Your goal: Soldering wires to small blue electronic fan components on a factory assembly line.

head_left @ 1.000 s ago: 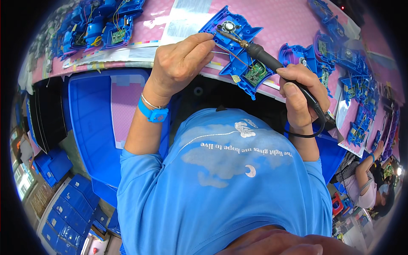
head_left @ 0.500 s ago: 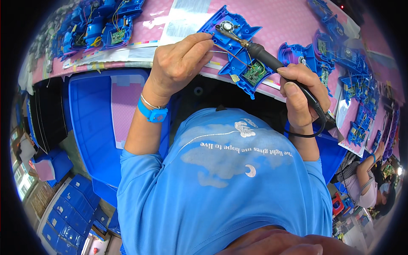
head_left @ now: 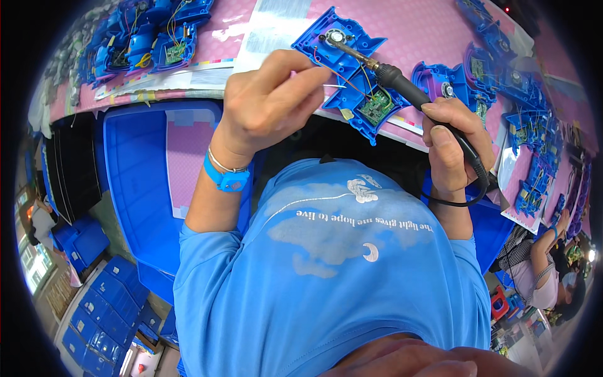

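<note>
R hand (head_left: 455,135) grips soldering iron (head_left: 411,90); L hand (head_left: 267,103) pinched narrow, can't tell on what. Just ahead on bench (head_left: 418,38), blue plastic shell half (head_left: 365,45) lies open, PCB (head_left: 375,108) & spkr (head_left: 335,33) in, wires (head_left: 339,76) partly run; joints unclear, iron tip over spkr, contact uncertain. More wired shells (head_left: 139,45) either side, also uncovered.

I can't see inside the left grip (head_left: 273,103); the right grip (head_left: 456,144) covers part of the soldering iron (head_left: 411,92); my view's edge crops the far left blue housings (head_left: 139,44).

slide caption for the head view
Soldering iron in the right hand, angled over a blue shell with a green board, the left hand close by.
</note>
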The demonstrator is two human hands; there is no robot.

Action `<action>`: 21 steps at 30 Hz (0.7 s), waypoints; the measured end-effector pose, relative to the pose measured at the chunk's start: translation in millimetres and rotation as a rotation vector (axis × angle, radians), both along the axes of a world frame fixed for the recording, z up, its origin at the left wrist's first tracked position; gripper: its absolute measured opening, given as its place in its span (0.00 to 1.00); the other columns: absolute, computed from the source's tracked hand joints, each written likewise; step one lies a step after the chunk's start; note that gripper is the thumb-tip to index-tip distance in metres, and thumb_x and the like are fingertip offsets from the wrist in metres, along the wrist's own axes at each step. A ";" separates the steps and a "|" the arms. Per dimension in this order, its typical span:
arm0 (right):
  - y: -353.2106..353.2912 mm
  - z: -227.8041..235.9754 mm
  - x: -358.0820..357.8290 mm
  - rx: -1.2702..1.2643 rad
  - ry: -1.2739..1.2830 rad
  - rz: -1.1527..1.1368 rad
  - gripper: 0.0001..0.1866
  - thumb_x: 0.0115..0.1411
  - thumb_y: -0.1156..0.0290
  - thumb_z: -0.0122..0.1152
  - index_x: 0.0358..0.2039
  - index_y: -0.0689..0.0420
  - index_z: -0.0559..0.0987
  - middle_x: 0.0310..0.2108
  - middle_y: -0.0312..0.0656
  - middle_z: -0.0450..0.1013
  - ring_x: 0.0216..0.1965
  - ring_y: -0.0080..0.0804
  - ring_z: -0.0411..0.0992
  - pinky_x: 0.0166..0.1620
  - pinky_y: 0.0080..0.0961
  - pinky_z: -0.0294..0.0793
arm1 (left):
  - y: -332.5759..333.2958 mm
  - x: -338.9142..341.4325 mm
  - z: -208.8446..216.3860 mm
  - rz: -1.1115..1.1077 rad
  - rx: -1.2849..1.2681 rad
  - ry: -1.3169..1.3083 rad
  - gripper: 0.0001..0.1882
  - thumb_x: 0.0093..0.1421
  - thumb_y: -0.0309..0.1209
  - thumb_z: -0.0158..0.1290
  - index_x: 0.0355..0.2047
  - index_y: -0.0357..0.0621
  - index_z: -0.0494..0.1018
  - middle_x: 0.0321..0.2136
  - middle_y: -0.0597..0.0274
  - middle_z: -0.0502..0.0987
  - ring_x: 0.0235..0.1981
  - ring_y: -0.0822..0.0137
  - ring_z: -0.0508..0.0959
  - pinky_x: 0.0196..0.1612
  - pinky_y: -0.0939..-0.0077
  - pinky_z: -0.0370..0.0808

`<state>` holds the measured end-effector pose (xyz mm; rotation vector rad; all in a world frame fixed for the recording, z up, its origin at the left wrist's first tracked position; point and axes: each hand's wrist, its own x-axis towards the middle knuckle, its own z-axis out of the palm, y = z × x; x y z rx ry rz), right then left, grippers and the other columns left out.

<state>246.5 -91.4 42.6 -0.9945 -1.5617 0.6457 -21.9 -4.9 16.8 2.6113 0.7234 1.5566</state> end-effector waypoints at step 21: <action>-3.0 2.2 3.0 -0.006 -0.019 -0.002 0.12 0.54 0.73 0.63 0.38 0.66 0.84 0.30 0.49 0.81 0.27 0.33 0.77 0.32 0.25 0.73 | -1.3 12.2 6.0 0.060 0.020 0.282 0.11 0.50 0.25 0.63 0.35 0.42 0.78 0.34 0.62 0.80 0.24 0.69 0.82 0.22 0.76 0.76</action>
